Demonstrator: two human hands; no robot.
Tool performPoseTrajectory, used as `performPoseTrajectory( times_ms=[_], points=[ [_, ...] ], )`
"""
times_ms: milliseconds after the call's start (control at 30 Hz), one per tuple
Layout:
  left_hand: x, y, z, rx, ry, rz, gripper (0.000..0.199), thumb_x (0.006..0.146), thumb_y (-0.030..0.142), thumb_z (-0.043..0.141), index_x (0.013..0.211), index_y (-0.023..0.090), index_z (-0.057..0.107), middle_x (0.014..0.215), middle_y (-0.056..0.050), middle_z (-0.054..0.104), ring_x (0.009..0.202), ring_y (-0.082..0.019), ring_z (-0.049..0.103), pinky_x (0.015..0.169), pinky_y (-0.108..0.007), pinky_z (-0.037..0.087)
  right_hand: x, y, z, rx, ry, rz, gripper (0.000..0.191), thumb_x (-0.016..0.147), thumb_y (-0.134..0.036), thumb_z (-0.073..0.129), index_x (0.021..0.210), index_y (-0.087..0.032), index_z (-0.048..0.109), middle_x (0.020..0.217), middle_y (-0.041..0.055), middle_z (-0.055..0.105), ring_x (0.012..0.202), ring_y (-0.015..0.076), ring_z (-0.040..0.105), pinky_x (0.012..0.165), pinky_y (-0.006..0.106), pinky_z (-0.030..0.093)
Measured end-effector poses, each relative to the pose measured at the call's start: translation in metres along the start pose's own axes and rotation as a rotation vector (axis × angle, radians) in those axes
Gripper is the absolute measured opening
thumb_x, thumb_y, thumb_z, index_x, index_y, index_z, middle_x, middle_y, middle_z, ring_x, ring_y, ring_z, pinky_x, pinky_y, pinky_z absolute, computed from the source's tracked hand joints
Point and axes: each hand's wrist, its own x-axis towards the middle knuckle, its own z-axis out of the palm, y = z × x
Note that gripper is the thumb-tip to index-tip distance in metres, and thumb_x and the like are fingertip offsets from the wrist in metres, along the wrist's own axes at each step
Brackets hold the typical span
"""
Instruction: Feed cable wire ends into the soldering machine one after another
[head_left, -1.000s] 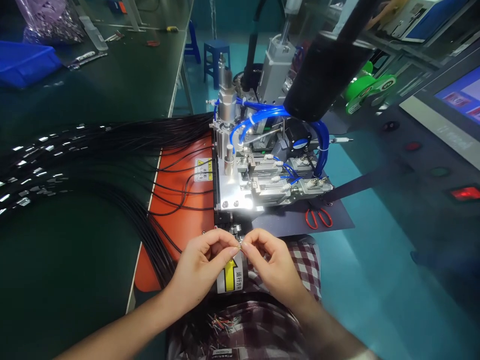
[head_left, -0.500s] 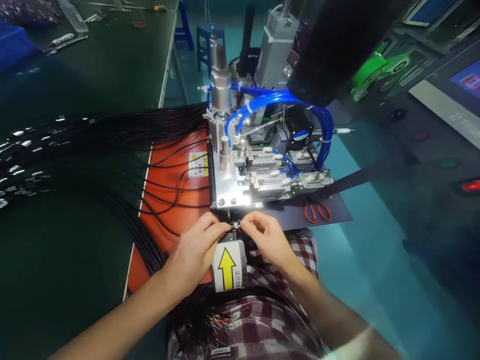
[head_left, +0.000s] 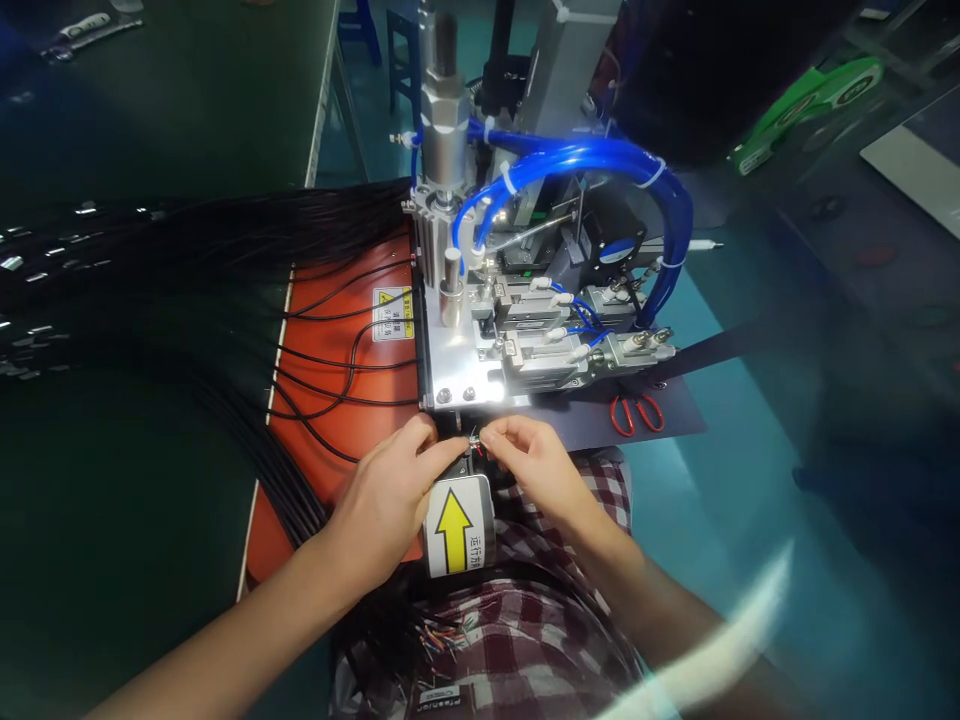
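In the head view, thin coloured wires (head_left: 475, 442) at a cable end show between my two hands, at the front edge of the machine (head_left: 457, 370). My left hand (head_left: 397, 475) is closed, with thumb and forefinger pinched at the left side of the wires; the cable inside it is mostly covered. My right hand (head_left: 531, 458) pinches the fine wire tips from the right. Just below the fingertips is a white label with a yellow arrow (head_left: 454, 525). A bundle of black cables with stripped coloured ends (head_left: 442, 630) lies across my lap.
Black cables (head_left: 300, 500) cross the orange plate (head_left: 322, 300) on the left. Blue air hoses (head_left: 585, 155) arch over the machine. Red-handled scissors (head_left: 636, 413) lie on the dark plate at right. A green table (head_left: 187, 480) stands at the left.
My view has shifted slightly, with the machine looking a little nearer. Both hands stay at the same spot, and the thin wires between the fingertips now show more spread.
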Motion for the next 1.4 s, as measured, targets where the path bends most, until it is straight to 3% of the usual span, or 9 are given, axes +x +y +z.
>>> performPoseTrajectory(
  times_ms=[367, 600, 767, 1400],
  points=[
    [-0.0014, -0.0023, 0.0014, 0.020, 0.010, 0.038, 0.032, 0.084, 0.008, 0.045, 0.109, 0.015, 0.063, 0.082, -0.005, 0.050, 0.073, -0.018, 0.054, 0.060, -0.029, 0.049, 0.0016, -0.0015, -0.0053, 0.061, -0.120, 0.028, 0.020, 0.077, -0.034, 0.060, 0.070, -0.016, 0.056, 0.059, -0.0037, 0.049, 0.052, 0.0102, 0.041, 0.053, 0.025, 0.032],
    [0.0005, -0.0007, 0.0005, 0.063, 0.034, 0.067, 0.034, 0.085, 0.008, 0.042, 0.111, 0.016, 0.063, 0.081, -0.005, 0.050, 0.073, -0.018, 0.054, 0.058, -0.028, 0.049, 0.0008, -0.0016, -0.0055, 0.025, -0.098, -0.018, 0.021, 0.078, -0.035, 0.059, 0.072, -0.016, 0.056, 0.061, -0.0027, 0.050, 0.055, 0.0107, 0.042, 0.054, 0.025, 0.034],
    [0.0025, -0.0002, 0.0005, 0.098, 0.039, 0.077, 0.035, 0.085, 0.008, 0.041, 0.110, 0.016, 0.064, 0.078, -0.004, 0.050, 0.070, -0.017, 0.053, 0.057, -0.027, 0.049, 0.0012, -0.0036, -0.0046, 0.005, -0.086, 0.024, 0.022, 0.077, -0.036, 0.059, 0.069, -0.016, 0.056, 0.059, -0.0026, 0.051, 0.052, 0.0105, 0.042, 0.051, 0.025, 0.034],
    [0.0010, -0.0006, 0.0020, 0.170, -0.014, 0.054, 0.040, 0.083, 0.005, 0.040, 0.111, 0.018, 0.063, 0.080, -0.005, 0.051, 0.071, -0.017, 0.053, 0.058, -0.027, 0.049, 0.0007, -0.0084, -0.0083, -0.011, -0.159, 0.008, 0.025, 0.078, -0.038, 0.057, 0.064, -0.017, 0.053, 0.059, -0.0029, 0.049, 0.052, 0.0104, 0.042, 0.051, 0.025, 0.032]
  ],
)
